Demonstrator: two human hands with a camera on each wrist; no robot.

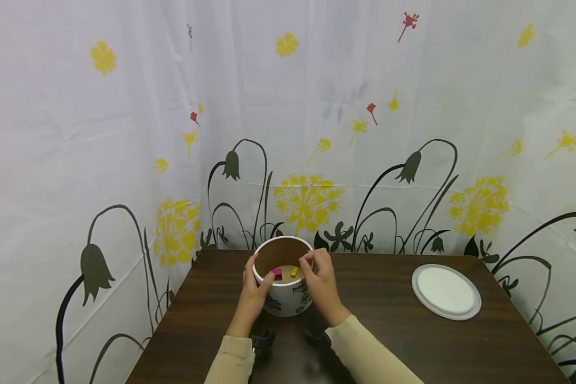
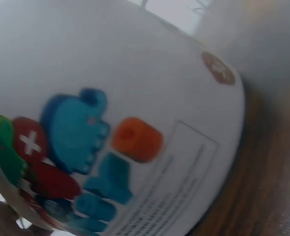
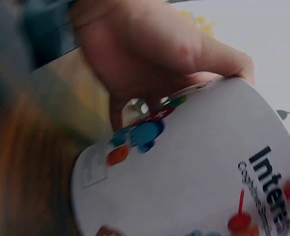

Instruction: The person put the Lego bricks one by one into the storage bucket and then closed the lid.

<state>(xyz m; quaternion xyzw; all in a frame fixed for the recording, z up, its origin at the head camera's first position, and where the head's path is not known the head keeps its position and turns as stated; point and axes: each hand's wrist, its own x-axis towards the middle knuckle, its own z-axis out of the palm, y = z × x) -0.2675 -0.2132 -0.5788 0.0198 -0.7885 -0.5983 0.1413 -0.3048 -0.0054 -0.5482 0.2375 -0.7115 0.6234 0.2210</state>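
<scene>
In the head view a white bucket (image 1: pixel 283 301) with printed toy pictures stands on the table, its mouth tilted up into sight. A pink block (image 1: pixel 277 274) and a yellow block (image 1: pixel 294 271) lie inside it. My left hand (image 1: pixel 253 293) grips the bucket's left side, thumb over the rim. The right wrist view shows the left hand (image 3: pixel 149 54) along the bucket wall (image 3: pixel 194 157). At the right rim is my right hand (image 1: pixel 322 282), thumb and index finger bent close together over the mouth. Whether it pinches anything is hidden. The left wrist view shows the bucket wall (image 2: pixel 149 83) close up.
On the right part of the dark wooden table (image 1: pixel 379 298) lies a round white lid (image 1: pixel 446 292). Behind the table hangs a white curtain (image 1: pixel 249 69) with printed flowers. Dark wrist straps (image 1: pixel 263 340) sit beside the sleeves.
</scene>
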